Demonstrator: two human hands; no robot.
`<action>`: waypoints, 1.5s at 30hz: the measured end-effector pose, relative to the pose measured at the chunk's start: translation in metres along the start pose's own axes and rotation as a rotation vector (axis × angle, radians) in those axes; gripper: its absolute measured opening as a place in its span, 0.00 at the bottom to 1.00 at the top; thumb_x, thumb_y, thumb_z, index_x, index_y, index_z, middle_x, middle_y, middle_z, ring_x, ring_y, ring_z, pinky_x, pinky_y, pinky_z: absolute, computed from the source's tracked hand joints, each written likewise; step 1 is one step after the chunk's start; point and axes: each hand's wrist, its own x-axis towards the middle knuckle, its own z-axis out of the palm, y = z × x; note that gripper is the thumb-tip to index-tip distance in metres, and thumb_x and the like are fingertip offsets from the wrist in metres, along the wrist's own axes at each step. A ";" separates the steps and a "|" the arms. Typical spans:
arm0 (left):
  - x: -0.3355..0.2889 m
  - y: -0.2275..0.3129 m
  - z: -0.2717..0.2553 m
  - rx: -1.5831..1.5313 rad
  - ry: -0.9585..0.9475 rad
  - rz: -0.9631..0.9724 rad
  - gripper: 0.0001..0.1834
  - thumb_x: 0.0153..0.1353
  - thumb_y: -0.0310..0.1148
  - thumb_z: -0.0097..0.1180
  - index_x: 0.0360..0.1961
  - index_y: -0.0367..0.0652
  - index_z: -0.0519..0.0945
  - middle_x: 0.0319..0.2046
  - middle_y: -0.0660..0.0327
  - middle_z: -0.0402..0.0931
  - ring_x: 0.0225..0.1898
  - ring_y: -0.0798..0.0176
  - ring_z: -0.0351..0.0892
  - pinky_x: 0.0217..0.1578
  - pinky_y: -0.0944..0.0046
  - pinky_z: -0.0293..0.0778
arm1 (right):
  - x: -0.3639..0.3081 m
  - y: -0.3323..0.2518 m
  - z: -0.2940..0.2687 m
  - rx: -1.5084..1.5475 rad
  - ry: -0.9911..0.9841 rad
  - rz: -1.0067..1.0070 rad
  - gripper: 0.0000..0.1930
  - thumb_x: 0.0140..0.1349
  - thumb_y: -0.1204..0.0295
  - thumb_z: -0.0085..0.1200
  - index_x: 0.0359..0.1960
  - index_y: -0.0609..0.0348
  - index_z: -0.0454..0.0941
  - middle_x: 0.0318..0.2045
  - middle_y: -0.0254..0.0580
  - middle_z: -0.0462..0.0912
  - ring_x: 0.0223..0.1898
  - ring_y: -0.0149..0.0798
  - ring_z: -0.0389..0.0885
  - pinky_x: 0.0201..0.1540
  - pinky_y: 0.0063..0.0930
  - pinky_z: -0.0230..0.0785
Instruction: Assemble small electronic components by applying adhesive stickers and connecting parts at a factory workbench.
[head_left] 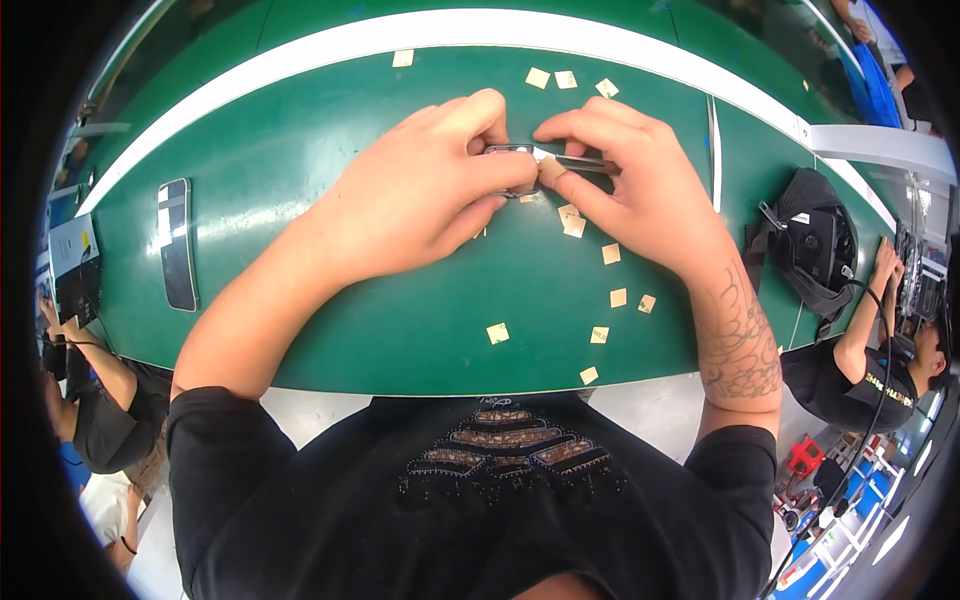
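Note:
My left hand (pixel 440 180) is closed round a small dark part with a silver edge (pixel 512 149) over the green table. Its thumb and fingers cover most of that part, so its kind is hidden. Close beside it, my right hand (pixel 635 165) pinches a slim metal tool like tweezers (pixel 590 163). The thumb of that hand presses near the silver-edged part, and the fingertips of both hands almost meet. Just below the hands lie small tan paper squares (pixel 573 226).
More tan squares (pixel 498 333) are scattered on the green table (pixel 400 330). A phone (pixel 176 245) lies at the left. On the right sits a black bag (pixel 812 240) with a cable. A white strip (pixel 480 22) runs along the far edge. Other people (pixel 870 370) work at both sides.

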 end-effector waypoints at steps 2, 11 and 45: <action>0.000 0.001 0.001 -0.026 0.039 0.012 0.11 0.59 0.21 0.68 0.42 0.44 0.83 0.43 0.58 0.71 0.43 0.52 0.78 0.44 0.53 0.77 | -0.001 0.003 0.007 -0.032 0.035 -0.106 0.12 0.63 0.73 0.70 0.47 0.55 0.85 0.34 0.41 0.81 0.35 0.45 0.86 0.39 0.38 0.80; 0.001 -0.002 0.002 -0.087 0.059 -0.036 0.16 0.55 0.19 0.69 0.44 0.41 0.81 0.43 0.58 0.74 0.45 0.51 0.78 0.45 0.52 0.76 | -0.001 -0.005 0.007 -0.004 0.007 0.017 0.11 0.64 0.73 0.68 0.47 0.55 0.83 0.35 0.42 0.82 0.37 0.46 0.86 0.41 0.41 0.79; 0.001 -0.017 -0.002 -0.143 0.180 0.003 0.20 0.53 0.21 0.74 0.49 0.42 0.86 0.43 0.56 0.82 0.47 0.51 0.83 0.48 0.55 0.81 | -0.002 -0.002 0.012 -0.083 0.095 -0.209 0.12 0.66 0.76 0.64 0.50 0.58 0.81 0.38 0.45 0.81 0.45 0.51 0.82 0.50 0.43 0.77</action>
